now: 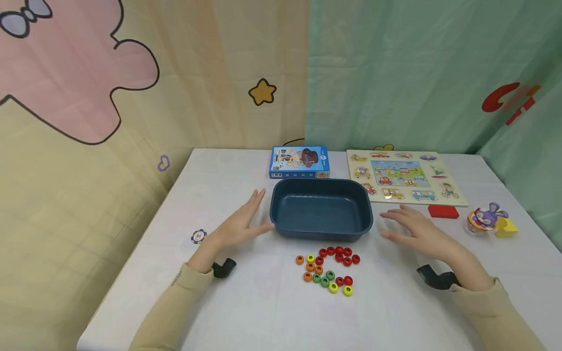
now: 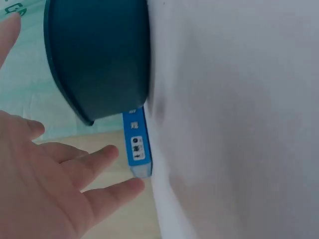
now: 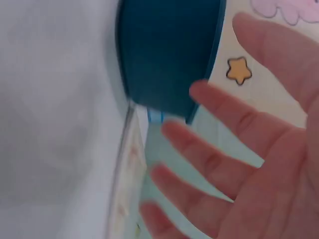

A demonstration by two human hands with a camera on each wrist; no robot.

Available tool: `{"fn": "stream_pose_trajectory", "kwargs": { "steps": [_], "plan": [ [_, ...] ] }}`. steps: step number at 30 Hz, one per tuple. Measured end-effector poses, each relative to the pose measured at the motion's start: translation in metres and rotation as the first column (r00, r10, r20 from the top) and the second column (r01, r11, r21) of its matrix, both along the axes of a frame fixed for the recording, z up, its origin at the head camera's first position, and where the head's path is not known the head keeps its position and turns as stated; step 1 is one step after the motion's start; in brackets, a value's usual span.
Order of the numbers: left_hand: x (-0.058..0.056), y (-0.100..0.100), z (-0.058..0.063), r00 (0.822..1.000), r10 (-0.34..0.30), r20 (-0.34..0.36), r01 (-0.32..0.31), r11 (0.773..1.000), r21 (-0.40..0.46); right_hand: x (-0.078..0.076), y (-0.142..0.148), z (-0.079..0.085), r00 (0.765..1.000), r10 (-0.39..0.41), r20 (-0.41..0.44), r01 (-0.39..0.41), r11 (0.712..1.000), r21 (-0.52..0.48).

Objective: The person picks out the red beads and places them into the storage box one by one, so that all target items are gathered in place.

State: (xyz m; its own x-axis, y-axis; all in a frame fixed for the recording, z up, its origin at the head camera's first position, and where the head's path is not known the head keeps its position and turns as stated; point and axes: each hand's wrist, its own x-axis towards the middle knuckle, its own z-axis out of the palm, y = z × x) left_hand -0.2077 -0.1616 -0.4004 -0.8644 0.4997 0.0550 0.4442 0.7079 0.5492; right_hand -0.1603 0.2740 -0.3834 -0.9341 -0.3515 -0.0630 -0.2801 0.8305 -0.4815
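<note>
A dark teal plastic basin [image 1: 320,233] stands mid-table with nothing inside it. On its left side is my left hand [image 1: 237,222], fingers spread and thumb reaching toward the rim. My right hand [image 1: 417,231] hovers at the other side, fingers apart and holding nothing. Both palms face the basin [image 2: 99,59] in the wrist views, and the fingers of the right hand [image 3: 249,159] are separated from one another. In front of the basin lies a loose group of small round beads, red [image 1: 339,250], orange [image 1: 310,267], green [image 1: 325,282] and yellow [image 1: 333,287].
Behind the basin lies a blue picture box [image 1: 299,162]. A wooden picture puzzle board [image 1: 408,178] is at the back right, near a red block [image 1: 443,211], a purple rabbit toy [image 1: 485,218] and a yellow block [image 1: 506,227]. A round chip [image 1: 199,236] lies at left.
</note>
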Motion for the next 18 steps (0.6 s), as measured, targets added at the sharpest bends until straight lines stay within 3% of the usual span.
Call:
{"fn": "stream_pose_trajectory", "kwargs": {
  "steps": [3,9,14,18],
  "plan": [
    [0.002,0.008,-0.007,0.993,-0.026,0.113,0.012,0.992,0.124,0.005,-0.006,-0.004,0.993,0.1,0.058,-0.09,0.983,-0.16],
    [0.008,0.02,-0.015,0.97,-0.052,0.239,-0.019,0.957,0.288,0.007,-0.018,-0.018,0.945,0.263,0.195,-0.157,0.887,-0.434],
    [0.017,0.026,-0.006,0.969,-0.044,0.241,-0.047,0.933,0.358,0.005,-0.028,-0.036,0.909,0.339,0.243,-0.155,0.816,-0.557],
    [0.023,0.027,0.002,0.978,-0.065,0.198,-0.029,0.898,0.439,0.005,-0.034,-0.046,0.909,0.348,0.229,-0.162,0.803,-0.574]
  ]
}}
